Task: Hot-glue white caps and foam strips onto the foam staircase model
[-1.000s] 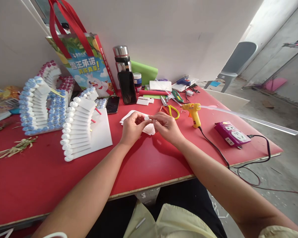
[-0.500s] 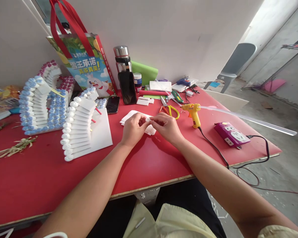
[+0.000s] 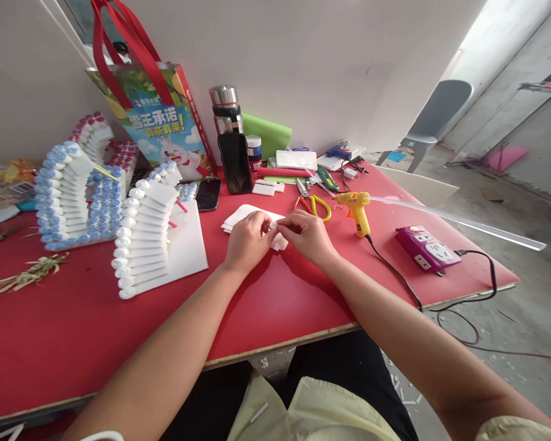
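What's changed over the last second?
The small white piece has shifted slightly toward the person and to their right, held at the fingertips of the left hand and right hand. Neither hand visibly let go. The white sheets and yellow glue gun stayed put.

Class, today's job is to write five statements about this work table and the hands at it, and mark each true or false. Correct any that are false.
1. The left hand and right hand meet at a small white piece. True.
2. A yellow glue gun is to the right of both hands. True.
3. The right hand is gripping the glue gun. False: the glue gun is on the red table, apart from both hands.
4. The patterned bag has green handles. False: the bag's handles are red.
5. White sheets on the table are partly hidden by the hands. True.
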`<action>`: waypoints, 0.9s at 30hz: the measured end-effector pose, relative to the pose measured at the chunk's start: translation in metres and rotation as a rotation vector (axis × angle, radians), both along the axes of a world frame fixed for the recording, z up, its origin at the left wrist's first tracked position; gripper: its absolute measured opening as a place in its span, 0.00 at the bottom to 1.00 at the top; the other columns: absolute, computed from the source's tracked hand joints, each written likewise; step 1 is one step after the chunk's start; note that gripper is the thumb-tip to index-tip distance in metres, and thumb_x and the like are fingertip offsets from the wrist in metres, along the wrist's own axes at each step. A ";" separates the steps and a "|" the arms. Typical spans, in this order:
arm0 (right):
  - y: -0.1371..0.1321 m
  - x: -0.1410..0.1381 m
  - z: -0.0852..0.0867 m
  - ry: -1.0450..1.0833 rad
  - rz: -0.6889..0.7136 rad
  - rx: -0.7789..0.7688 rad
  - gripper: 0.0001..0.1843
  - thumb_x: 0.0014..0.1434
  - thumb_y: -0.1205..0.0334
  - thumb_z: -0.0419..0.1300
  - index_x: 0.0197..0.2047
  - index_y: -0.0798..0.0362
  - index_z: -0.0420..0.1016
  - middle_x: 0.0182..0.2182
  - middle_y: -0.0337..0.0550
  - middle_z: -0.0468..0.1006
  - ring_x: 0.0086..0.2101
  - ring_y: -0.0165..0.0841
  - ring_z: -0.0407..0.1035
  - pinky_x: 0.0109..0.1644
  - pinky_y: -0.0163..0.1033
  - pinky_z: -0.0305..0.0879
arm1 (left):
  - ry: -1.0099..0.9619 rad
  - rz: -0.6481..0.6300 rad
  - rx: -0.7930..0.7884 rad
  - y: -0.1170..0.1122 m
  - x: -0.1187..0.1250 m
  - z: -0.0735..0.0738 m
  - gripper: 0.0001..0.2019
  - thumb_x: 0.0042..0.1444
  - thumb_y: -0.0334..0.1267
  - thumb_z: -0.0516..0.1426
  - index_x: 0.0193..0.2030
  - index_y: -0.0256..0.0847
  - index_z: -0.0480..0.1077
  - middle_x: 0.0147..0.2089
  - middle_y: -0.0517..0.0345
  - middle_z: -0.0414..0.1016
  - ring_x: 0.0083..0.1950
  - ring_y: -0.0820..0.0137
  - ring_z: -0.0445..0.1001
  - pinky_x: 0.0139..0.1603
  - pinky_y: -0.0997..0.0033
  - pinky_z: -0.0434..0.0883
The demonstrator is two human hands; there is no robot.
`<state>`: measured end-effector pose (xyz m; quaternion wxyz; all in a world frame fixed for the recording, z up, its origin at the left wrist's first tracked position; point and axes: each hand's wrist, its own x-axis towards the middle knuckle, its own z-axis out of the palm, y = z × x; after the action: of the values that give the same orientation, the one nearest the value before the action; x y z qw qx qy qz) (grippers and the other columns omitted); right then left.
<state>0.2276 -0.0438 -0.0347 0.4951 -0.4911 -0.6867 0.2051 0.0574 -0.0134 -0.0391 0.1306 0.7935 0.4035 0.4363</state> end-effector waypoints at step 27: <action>0.007 0.007 0.009 0.663 0.133 -0.356 0.18 0.58 0.46 0.67 0.34 0.55 0.76 0.26 0.37 0.72 0.23 0.26 0.64 0.26 0.34 0.56 | -0.645 -0.334 -0.593 0.000 0.004 0.010 0.15 0.50 0.44 0.71 0.43 0.42 0.79 0.31 0.61 0.74 0.25 0.76 0.69 0.28 0.73 0.69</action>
<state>0.2347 -0.0364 -0.0259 0.5828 -0.4307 -0.4733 0.5008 0.0609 -0.0136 -0.0293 0.5390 0.5998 0.3165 0.4996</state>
